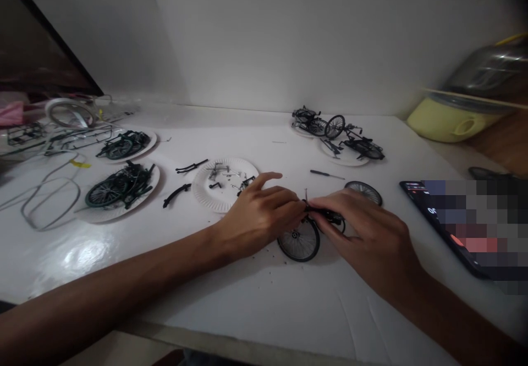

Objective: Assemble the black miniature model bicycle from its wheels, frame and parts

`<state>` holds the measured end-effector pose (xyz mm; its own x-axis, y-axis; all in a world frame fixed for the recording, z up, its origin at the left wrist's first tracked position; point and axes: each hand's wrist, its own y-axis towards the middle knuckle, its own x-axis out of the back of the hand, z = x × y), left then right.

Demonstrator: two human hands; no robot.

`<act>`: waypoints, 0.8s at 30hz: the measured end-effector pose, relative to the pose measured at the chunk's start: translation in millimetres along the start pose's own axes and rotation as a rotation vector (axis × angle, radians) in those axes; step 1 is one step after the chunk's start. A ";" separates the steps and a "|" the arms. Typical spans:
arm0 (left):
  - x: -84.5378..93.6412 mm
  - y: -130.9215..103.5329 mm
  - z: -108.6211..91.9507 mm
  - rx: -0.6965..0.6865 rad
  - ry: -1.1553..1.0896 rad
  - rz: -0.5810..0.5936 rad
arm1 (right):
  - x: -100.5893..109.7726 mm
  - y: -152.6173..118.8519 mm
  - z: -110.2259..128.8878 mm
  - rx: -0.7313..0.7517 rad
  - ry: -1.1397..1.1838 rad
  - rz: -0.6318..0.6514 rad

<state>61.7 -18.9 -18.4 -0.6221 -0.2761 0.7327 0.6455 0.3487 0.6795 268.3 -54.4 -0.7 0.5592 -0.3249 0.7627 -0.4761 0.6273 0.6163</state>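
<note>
Both hands meet over a small model bicycle (pixel 298 239) near the middle of the white table, its spoked black wheel showing below them. My left hand (pixel 266 212) is closed on the bicycle's upper front part, fingers pressed together and index finger raised. From the right, my right hand (pixel 361 223) pinches a dark part of the same bicycle between thumb and fingers. The exact spot held is hidden by the fingertips. A loose wheel (pixel 363 192) lies just behind my right hand. Beyond them rests a small screwdriver (pixel 327 174).
A paper plate (pixel 202 190) with small metal parts stands left of centre, two curved black pieces (pixel 177 194) beside it. Plates of bicycle parts (pixel 119 184) lie at left and back right. A phone (pixel 445 228) lies right; a yellow pot (pixel 449 117) stands behind.
</note>
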 end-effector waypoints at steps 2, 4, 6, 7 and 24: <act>-1.3 -0.4 0.2 0.012 -0.019 -0.016 | -0.6 0.0 0.0 -0.028 0.024 -0.013; -2.0 -0.7 0.7 0.008 -0.028 -0.024 | -1.8 -0.1 -1.1 -0.110 0.049 -0.016; -2.1 -0.9 1.1 -0.005 -0.032 -0.014 | -3.0 -0.4 -2.8 -0.206 0.086 0.007; -1.9 -1.0 1.3 -0.010 -0.033 -0.003 | -3.5 -0.5 -3.9 -0.238 0.118 0.030; -2.1 -1.6 -0.7 -0.004 -0.059 0.002 | -2.3 3.5 -1.2 -0.400 0.400 0.043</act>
<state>62.2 -19.5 -21.0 -0.6459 -0.2220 0.7304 0.6484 0.3456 0.6784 266.2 -50.6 -0.6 0.7957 -0.0489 0.6037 -0.2534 0.8784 0.4051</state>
